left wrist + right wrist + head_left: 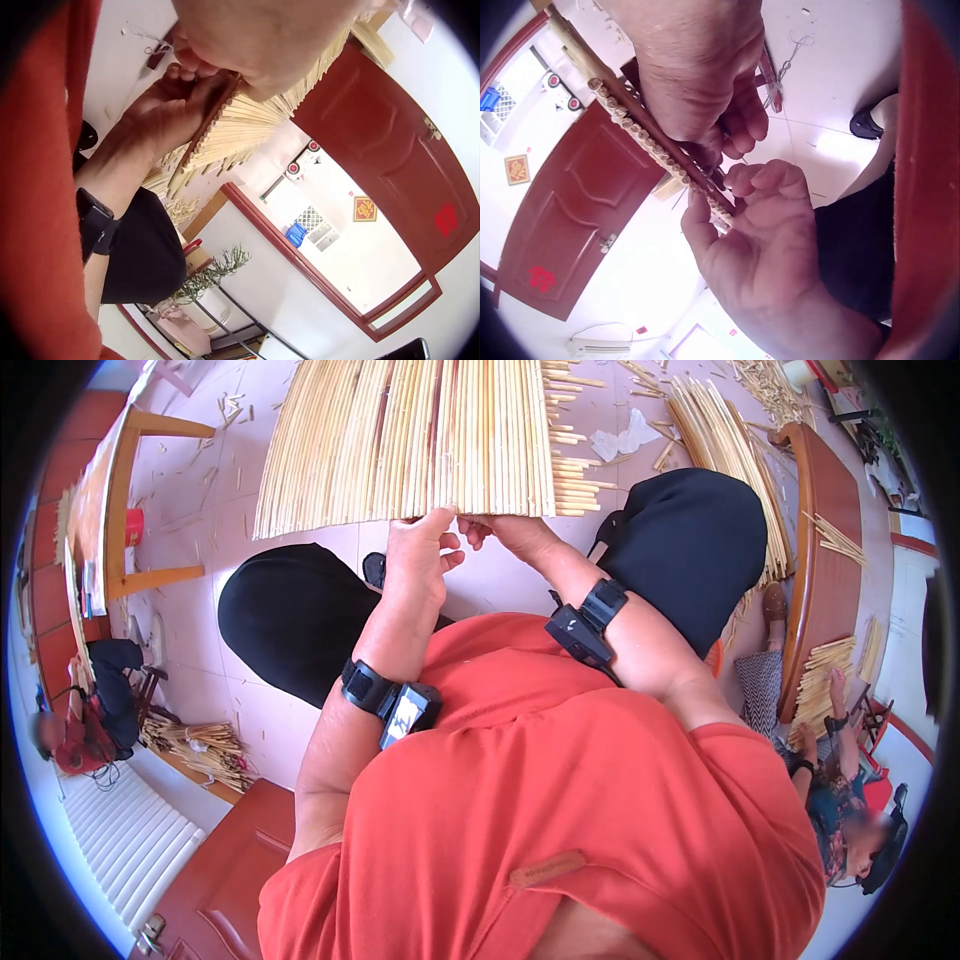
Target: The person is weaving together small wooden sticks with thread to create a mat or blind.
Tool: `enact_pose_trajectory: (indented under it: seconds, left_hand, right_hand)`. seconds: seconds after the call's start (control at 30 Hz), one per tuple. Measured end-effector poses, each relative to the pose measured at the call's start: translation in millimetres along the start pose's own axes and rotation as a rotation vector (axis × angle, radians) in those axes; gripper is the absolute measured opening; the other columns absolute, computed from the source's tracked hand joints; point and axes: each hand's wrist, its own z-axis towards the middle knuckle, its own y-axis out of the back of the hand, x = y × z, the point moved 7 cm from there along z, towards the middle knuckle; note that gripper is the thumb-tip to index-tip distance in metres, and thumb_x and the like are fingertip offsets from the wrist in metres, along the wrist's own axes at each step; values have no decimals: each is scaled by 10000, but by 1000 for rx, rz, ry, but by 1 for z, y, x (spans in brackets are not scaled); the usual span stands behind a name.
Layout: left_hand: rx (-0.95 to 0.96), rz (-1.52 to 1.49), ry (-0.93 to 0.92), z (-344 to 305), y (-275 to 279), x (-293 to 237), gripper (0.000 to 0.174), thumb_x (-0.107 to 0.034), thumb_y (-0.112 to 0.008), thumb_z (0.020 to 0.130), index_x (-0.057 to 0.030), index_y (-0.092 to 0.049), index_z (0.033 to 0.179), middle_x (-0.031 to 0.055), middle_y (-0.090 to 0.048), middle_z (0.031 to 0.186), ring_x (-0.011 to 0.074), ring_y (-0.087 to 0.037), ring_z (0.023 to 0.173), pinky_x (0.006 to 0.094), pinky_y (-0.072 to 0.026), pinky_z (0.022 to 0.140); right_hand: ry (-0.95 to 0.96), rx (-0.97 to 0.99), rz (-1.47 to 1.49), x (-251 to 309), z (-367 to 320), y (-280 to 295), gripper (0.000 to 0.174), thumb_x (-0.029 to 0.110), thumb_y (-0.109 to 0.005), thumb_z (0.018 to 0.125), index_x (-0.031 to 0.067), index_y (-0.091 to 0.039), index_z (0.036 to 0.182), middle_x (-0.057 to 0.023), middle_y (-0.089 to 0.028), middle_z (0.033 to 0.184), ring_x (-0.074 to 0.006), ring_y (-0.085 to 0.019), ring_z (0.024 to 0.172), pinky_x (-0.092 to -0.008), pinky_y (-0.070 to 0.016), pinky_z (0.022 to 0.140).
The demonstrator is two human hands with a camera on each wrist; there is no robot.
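A wide mat of thin pale sticks lies side by side in front of the person, its near edge above the lap. Along the stick ends, a red-brown strip shows beneath the row. The left hand has its thumb and fingertips at this near edge, pinching it in the right wrist view. Just beside it, the right hand holds the edge with curled fingers, the hands nearly touching. In the left wrist view the right hand's fingers are partly hidden behind the left hand.
More loose sticks lie in a pile at the right, near a brown wooden bench. A wooden table stands at the left. Stick scraps and crumpled plastic litter the tiled floor. Other people sit at both sides.
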Motion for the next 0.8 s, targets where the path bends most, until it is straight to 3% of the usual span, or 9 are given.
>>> enact_pose_trajectory:
  seconds: [0.3,0.43,0.53,0.6,0.67,0.7,0.73,0.8]
  left_hand:
    - [-11,-13,21,1,5,3,182,-218,-652,832,-104,-569,948,2,-546,832,128,-520,741,342,-434,655]
    - [44,-42,57,8,9,10,186,-223,-653,838,-104,-573,956,0,-570,827,133,-533,767,344,-429,682]
    - [122,-109,54,19,9,14,211,-145,-651,811,-85,-562,993,29,-593,883,141,-521,782,352,-431,689]
    - [118,-222,-20,41,21,29,162,-105,-637,858,-90,-567,1003,46,-646,978,197,-607,942,368,-434,744]
    - [98,-257,-33,43,19,28,184,-64,-623,859,-65,-550,1028,78,-640,1029,235,-606,995,403,-453,795]
    - [73,-294,-43,44,20,28,209,-22,-609,859,-39,-533,1053,110,-633,1079,273,-605,1048,437,-473,846]
    - [76,-302,-46,48,23,30,209,-22,-609,859,-39,-533,1053,110,-633,1079,273,-605,1048,437,-473,846]
    - [127,-325,-24,58,28,32,239,26,-573,863,15,-491,1087,165,-604,1108,332,-589,1087,516,-452,969]
  right_hand:
    - [37,-1,75,8,-3,-4,124,164,-622,892,42,-608,876,-43,-601,681,-135,-575,546,-262,-495,531]
    - [50,52,125,6,-1,-5,135,145,-611,906,21,-606,959,-51,-611,745,-131,-580,608,-260,-500,565]
    - [66,24,153,7,-1,-4,163,136,-605,916,15,-603,1025,-65,-622,813,-140,-589,657,-263,-515,590]
    - [86,-19,144,5,0,-1,166,136,-601,918,20,-605,1037,-68,-630,834,-145,-596,670,-266,-519,599]
    - [107,-220,-130,-15,-1,25,142,59,-588,882,24,-623,1014,-99,-644,905,-173,-635,782,-302,-519,626]
    - [168,-271,-481,-39,5,47,233,74,-604,840,15,-615,1065,-157,-656,972,-260,-649,846,-378,-525,699]
    - [171,-268,-490,-32,-6,51,233,74,-604,840,15,-615,1065,-157,-656,972,-260,-649,846,-378,-525,699]
    - [-134,-13,-1298,-39,-30,43,253,124,-608,812,29,-637,1045,-201,-659,954,-329,-647,861,-426,-506,758]
